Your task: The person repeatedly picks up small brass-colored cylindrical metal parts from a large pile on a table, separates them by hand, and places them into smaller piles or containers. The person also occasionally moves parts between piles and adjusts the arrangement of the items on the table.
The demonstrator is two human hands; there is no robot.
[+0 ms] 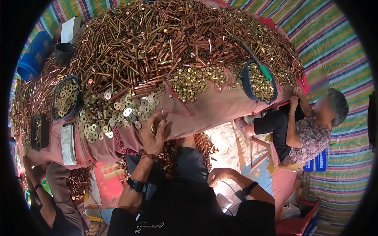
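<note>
Brassy and small, a piece (152,128) shows at the fingers of the left hand (156,138), just below the centre of the frame; whether they pinch it I cannot tell. The right hand (219,176), lower and right of centre, is curled with its fingers bent in, and what it may hold is hidden. Loose washers (92,131) spread left of the left hand on pink cloth (201,112). Gold nuts (191,84) lie heaped above centre, and reddish bolts (157,35) cover the upper frame. At upper right, a blue basin (247,87) holds more nuts, a green handle (265,73) across its rim. Toward the left edge are another basin (53,105) with washers, a black tray (45,137) and a blue bucket (33,57). One person (309,135) sits at right; another's arm (44,200) shows at lower left.
</note>
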